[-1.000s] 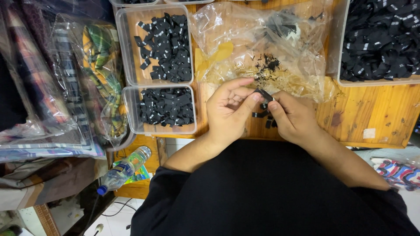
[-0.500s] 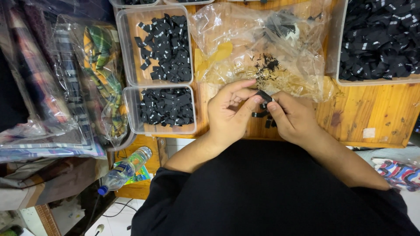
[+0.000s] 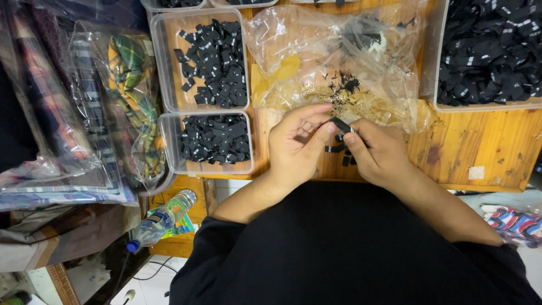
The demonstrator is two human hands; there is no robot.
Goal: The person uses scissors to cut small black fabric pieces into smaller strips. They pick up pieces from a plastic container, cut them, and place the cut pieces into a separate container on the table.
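Observation:
My left hand and my right hand meet over the front edge of a wooden table. Together they pinch a small black fabric label between thumbs and fingertips. A few loose black labels lie on the wood just under my hands. Directly behind my hands is a crumpled clear plastic bag with black scraps in it.
Two clear trays of black labels sit left of my hands, a near tray and a far tray. A larger bin of black labels stands at right. Bagged patterned fabrics pile at left; a water bottle lies below.
My hands have stayed in the same place; only the fingers have shifted slightly on the label.

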